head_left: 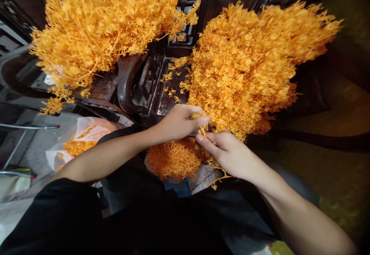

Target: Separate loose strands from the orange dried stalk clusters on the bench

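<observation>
My left hand [185,122] and my right hand [221,147] meet in the middle, thumbs and fingers pinched. Between them is a small orange plastic flower piece [202,130], partly hidden by the fingers. Thin orange stems [222,178] hang below my right hand. Just beyond the hands rises a big heap of orange plastic flowers [245,66] on a dark wooden seat [163,100]. Beneath my hands stands a container filled with a tangle of thin orange stems [175,160]; its blue lower part [180,187] shows.
Another large orange flower pile [95,31] lies at the upper left, by a curved wooden armrest [127,85]. A plastic bag [89,125] with orange pieces sits on the floor at left, near a metal-legged frame [17,147]. Loose flowers [171,92] are scattered on the seat.
</observation>
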Demonstrator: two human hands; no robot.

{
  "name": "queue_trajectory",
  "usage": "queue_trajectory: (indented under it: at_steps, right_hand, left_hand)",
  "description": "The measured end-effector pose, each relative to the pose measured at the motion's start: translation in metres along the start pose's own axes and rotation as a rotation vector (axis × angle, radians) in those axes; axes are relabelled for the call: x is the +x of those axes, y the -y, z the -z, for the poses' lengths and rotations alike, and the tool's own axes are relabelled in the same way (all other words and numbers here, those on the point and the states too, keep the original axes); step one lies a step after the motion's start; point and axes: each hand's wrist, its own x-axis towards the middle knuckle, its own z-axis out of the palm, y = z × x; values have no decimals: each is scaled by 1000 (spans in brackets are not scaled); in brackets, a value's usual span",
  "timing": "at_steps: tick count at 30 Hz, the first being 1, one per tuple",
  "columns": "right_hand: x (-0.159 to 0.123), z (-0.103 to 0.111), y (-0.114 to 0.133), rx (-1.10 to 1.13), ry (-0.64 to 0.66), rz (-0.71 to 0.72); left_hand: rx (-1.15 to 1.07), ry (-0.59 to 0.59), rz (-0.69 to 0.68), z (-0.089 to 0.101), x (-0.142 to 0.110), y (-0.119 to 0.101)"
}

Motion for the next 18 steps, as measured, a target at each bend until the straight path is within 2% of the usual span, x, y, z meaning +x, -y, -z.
queue_trajectory:
  at_steps: [4,6,7,9,10,13,15,18]
  right_hand:
    - [-2,0,5,-144,-48,-45]
    - [-5,-4,10,-143,72,-16]
    - [-6,-7,12,-133,150,25]
    - [-8,-10,14,-123,242,90]
    - [-7,-10,13,-121,226,89]
    - [-1,0,3,-79,62,-8]
    - [3,10,-5,-37,-20,-33]
    - [6,18,-13,-11,-55,-48]
  left_hand:
    - [-214,-169,183,-16,21,21]
    - [-275,-321,253,-9,43,35]
    - [-320,-453,300,-1,54,43]
    - [-419,-547,377,18,74,57]
    - [-436,-550,406,27,82,63]
    - [-374,-429,457,42,92,79]
    - [-253,-386,477,43,93,87]
    - [13,-387,483,45,91,92]
